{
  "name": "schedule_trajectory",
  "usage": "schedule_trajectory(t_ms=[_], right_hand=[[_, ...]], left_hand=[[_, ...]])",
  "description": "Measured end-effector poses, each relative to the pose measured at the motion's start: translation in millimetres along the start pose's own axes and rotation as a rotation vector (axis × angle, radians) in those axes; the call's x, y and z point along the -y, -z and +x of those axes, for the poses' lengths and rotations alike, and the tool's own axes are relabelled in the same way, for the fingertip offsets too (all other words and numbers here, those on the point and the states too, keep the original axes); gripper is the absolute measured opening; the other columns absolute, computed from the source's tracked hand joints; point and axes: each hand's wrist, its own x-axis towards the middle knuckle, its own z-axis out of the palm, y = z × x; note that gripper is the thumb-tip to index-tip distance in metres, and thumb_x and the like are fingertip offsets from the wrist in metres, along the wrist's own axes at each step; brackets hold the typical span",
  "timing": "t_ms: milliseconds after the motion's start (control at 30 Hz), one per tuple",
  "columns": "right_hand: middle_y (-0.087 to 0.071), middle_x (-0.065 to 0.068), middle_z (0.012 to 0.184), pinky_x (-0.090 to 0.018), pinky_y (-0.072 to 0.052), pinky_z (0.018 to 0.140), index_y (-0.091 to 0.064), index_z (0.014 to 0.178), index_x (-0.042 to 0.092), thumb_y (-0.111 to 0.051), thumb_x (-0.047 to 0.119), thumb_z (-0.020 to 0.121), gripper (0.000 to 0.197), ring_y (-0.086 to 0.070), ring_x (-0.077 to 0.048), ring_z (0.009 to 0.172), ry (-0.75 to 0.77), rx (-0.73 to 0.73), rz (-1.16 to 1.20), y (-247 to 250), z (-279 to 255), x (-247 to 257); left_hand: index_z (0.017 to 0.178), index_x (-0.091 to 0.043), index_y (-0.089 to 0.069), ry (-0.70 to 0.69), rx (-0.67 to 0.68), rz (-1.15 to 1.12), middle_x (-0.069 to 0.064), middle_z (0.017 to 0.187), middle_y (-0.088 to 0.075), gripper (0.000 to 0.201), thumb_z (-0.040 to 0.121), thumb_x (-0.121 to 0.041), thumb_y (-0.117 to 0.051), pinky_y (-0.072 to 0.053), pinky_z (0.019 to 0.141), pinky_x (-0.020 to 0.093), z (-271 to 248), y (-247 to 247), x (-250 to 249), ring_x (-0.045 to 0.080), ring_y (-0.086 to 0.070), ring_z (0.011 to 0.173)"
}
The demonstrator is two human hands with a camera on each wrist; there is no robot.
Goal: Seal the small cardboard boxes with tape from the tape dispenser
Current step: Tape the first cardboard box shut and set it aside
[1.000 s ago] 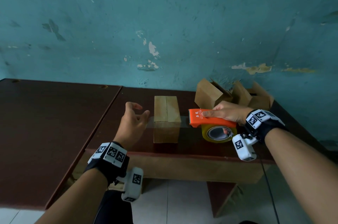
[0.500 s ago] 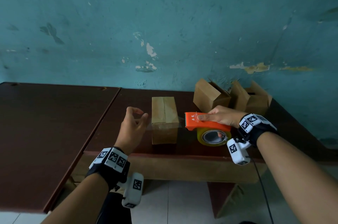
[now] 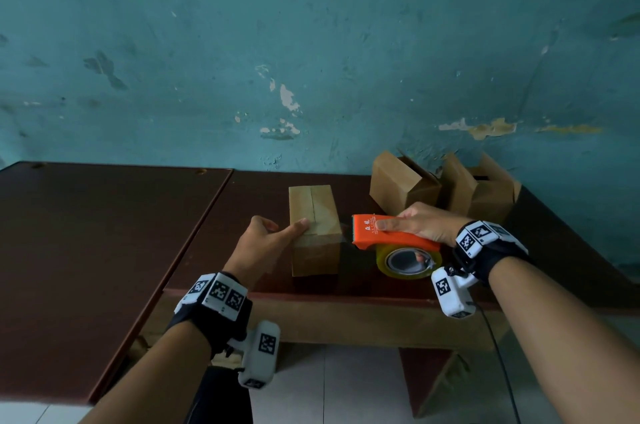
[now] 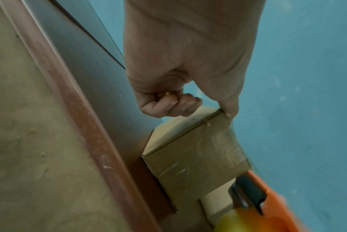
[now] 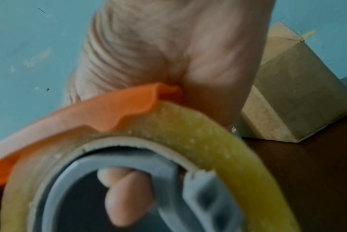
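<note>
The right hand (image 3: 424,224) holds the tape dispenser (image 3: 388,233) with the fingers curled over its orange top and, as the right wrist view shows, fingertips hooked into the grey core of the yellow tape roll (image 3: 408,261). The left hand (image 3: 266,243) rests on the cardboard box (image 3: 313,229): the thumb presses the top face near the front edge, and the other fingers are curled beside the left wall, holding nothing.

The box stands on the dark table (image 3: 242,215), near its front edge, between the two hands. The long axis of the box runs away from the person toward the wall (image 3: 311,60), and the centre seam of the flaps runs along that axis. Tape appears to lie across the front end of the top face, crossing the seam.

The dispenser sits just beside the right wall of the box. Its long axis runs left to right, and the serrated blade end points left at the box.

Judged step: the strip is laid and awaits cutting. The next move calls for tilting the blade into the tape while the left thumb keeps the box from sliding.

Further boxes (image 3: 405,188), flaps open, stand behind the right hand, by the wall.
</note>
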Motion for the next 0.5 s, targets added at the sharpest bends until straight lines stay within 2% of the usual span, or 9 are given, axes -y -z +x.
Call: schedule_trajectory(t_ms=[33,100,200,333,367,400,433,467,500], right_hand=[[-0.079,-0.025,0.098,-0.033,-0.061,0.063,-0.071,0.113,-0.002,-0.084,0.091,0.041,0.119,-0.071,-0.046,0.088,0.0,-0.001,0.002,-0.7,-0.1,0.2],[-0.079,-0.023,0.097,-0.043,-0.063,0.077,-0.071,0.113,-0.001,-0.083,0.092,0.041,0.119,-0.072,-0.053,0.097,-0.001,-0.011,-0.006,-1.6,0.7,0.7],[-0.08,-0.021,0.097,-0.058,-0.057,0.1,-0.072,0.113,-0.002,-0.082,0.093,0.042,0.118,-0.071,-0.054,0.107,0.002,-0.024,-0.017,-2.1,-0.3,-0.7],[-0.08,-0.02,0.097,-0.056,-0.056,0.101,-0.073,0.113,-0.001,-0.081,0.094,0.042,0.119,-0.072,-0.051,0.106,0.001,-0.04,-0.015,-2.4,-1.7,-3.3],[-0.08,-0.02,0.097,-0.057,-0.056,0.103,-0.073,0.112,-0.001,-0.082,0.093,0.044,0.117,-0.071,-0.052,0.107,0.002,-0.038,-0.011,-2.8,-2.5,-2.9],[-0.08,-0.02,0.097,-0.058,-0.055,0.103,-0.073,0.112,-0.002,-0.082,0.092,0.046,0.115,-0.071,-0.052,0.107,0.006,-0.036,-0.009,-3.2,-3.7,-2.4],[-0.08,-0.02,0.097,-0.057,-0.055,0.103,-0.073,0.112,-0.002,-0.081,0.092,0.047,0.115,-0.071,-0.052,0.107,0.008,-0.035,-0.011,-3.4,-4.9,-1.8],[-0.08,-0.02,0.097,-0.057,-0.056,0.103,-0.073,0.113,-0.002,-0.081,0.092,0.047,0.115,-0.071,-0.051,0.107,0.008,-0.034,-0.015,-3.6,-5.9,-1.5],[-0.08,-0.019,0.096,-0.057,-0.056,0.103,-0.073,0.113,-0.001,-0.08,0.093,0.046,0.116,-0.072,-0.051,0.107,0.01,-0.033,-0.017,-3.7,-6.8,-1.3]], left_hand=[[0.114,-0.002,-0.064,0.018,0.035,-0.01,0.005,0.08,-0.069,0.102,0.058,-0.087,-0.077,-0.046,0.045,0.027,1.5,1.5,-2.4,0.013,-0.06,0.058],[0.113,0.006,-0.066,0.064,0.076,0.009,0.001,0.058,-0.062,0.106,0.056,-0.083,-0.079,-0.042,0.043,0.026,4.4,5.6,-7.3,0.011,-0.053,0.044],[0.122,0.005,-0.06,0.129,0.1,0.075,0.001,0.059,-0.069,0.116,0.051,-0.084,-0.081,-0.047,0.044,0.024,3.5,12.3,-16.9,0.01,-0.06,0.044],[0.14,0.0,-0.044,0.23,0.127,0.162,0.011,0.088,-0.078,0.138,0.043,-0.093,-0.077,-0.057,0.053,0.028,1.2,18.4,-25.4,0.015,-0.074,0.063],[0.14,-0.006,-0.043,0.262,0.137,0.173,0.016,0.103,-0.077,0.142,0.035,-0.097,-0.075,-0.062,0.06,0.034,-0.1,20.0,-26.8,0.021,-0.077,0.075],[0.141,-0.012,-0.043,0.284,0.14,0.18,0.022,0.121,-0.072,0.149,0.024,-0.101,-0.072,-0.065,0.073,0.044,-0.4,20.2,-28.7,0.028,-0.078,0.091],[0.143,-0.016,-0.041,0.272,0.126,0.214,0.024,0.136,-0.063,0.155,0.018,-0.102,-0.069,-0.063,0.088,0.052,0.2,19.9,-31.2,0.032,-0.074,0.103],[0.145,-0.016,-0.04,0.215,0.083,0.277,0.021,0.143,-0.057,0.15,0.025,-0.101,-0.071,-0.058,0.096,0.053,0.2,18.9,-33.4,0.031,-0.068,0.108],[0.146,-0.016,-0.04,0.116,0.006,0.347,0.016,0.143,-0.054,0.134,0.043,-0.094,-0.076,-0.056,0.099,0.05,-1.7,16.2,-35.4,0.029,-0.062,0.114]])
